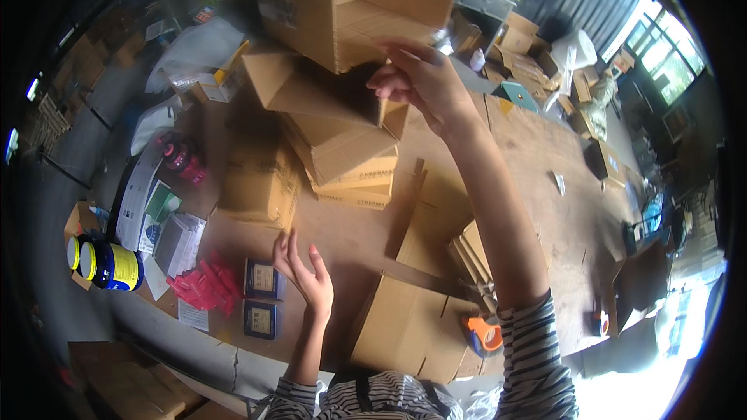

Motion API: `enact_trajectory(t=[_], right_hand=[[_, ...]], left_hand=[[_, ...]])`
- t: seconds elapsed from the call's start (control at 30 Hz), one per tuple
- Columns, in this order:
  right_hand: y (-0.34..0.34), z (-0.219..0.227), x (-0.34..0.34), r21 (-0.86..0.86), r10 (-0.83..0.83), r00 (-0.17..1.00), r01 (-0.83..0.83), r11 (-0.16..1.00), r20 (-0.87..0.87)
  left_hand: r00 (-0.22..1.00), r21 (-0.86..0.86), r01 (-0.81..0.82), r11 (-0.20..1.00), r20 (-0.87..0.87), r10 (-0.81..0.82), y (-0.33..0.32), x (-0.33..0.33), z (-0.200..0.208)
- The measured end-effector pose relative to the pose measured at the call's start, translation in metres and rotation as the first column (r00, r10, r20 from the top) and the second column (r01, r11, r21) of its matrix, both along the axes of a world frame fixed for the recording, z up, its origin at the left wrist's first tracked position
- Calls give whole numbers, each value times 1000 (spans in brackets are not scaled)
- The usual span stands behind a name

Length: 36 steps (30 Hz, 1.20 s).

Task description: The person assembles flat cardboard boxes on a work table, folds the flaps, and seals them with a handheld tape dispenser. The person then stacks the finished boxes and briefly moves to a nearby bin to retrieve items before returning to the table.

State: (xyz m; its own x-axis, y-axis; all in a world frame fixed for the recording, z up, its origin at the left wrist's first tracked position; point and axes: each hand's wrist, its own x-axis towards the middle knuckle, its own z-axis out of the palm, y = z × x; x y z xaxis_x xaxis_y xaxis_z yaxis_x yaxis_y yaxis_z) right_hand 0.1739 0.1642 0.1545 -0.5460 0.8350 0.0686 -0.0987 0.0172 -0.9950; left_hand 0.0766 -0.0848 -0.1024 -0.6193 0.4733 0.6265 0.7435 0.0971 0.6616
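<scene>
My left hand (306,278) is raised over the table with its fingers apart and nothing in it. Under it lie two small dark blue boxes (261,319) with pale labels. My right hand (426,82) reaches far forward, fingers loosely bent and apart, with no grip on anything showing. Its fingertips are at the front of a large open cardboard box (299,19); whether they touch it I cannot tell. Below that box sits another open carton (311,89), tilted, on a stack of flat brown boxes (362,187). A closed brown carton (261,187) stands to the left, blurred.
Flattened cardboard (408,327) and an orange tape dispenser (485,333) lie at the near right. At left are pink bundles (206,284), a pink bottle (183,159), papers (180,241) and dark blue tubs with yellow labels (117,266). More cartons (517,35) are piled at far right.
</scene>
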Motion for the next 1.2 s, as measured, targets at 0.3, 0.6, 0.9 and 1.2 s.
enact_trajectory(t=[0.3,0.6,0.9,1.2], right_hand=[[-194,-163,190,490,-609,738,431,757,291],[-381,-376,373,556,-585,16,286,780,811],[-410,-422,444,617,-676,-29,441,652,736],[-417,-437,491,441,-354,-264,484,756,897]], left_hand=[[934,-505,350,789,248,-255,-81,86,-142],[927,-557,372,742,259,-271,-92,116,-224],[402,-171,793,585,869,-290,-90,93,-172],[864,-189,408,893,395,-312,-136,62,-208]])
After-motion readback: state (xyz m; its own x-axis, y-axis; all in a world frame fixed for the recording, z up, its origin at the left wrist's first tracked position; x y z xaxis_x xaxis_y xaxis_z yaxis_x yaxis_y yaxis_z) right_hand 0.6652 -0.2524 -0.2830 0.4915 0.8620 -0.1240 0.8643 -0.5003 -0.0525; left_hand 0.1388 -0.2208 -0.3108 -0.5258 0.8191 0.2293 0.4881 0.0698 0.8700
